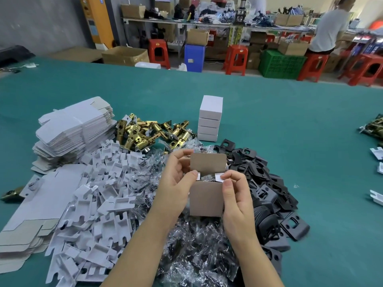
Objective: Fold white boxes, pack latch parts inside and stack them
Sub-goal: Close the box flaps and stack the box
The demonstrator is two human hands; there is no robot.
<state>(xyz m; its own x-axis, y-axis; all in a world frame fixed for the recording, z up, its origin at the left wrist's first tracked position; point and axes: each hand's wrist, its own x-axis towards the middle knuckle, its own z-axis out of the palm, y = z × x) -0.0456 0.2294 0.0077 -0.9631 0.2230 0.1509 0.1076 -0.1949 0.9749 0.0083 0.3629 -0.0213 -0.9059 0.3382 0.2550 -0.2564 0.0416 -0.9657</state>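
The green table (pixel 290 125) lies bare far and right of the work, with open room there; the near middle is crowded. Both hands hold an open box (pixel 206 198) above the piles. The left hand (pixel 178 181) curls round its left side, thumb pressing the left side flap (pixel 198 176) inward. The right hand (pixel 235 195) grips the right side, thumb and forefinger pinching the right flap (pixel 219 176). The lid (pixel 207 163) stands up at the far edge (something dark shows inside). Below lie clear bags (pixel 192 251); left, white inserts (pixel 99 204) and flat box blanks (pixel 72 127); right, black plates (pixel 269 193); far, brass latches (pixel 145 132) and a stack (pixel 209 119) of four closed boxes.
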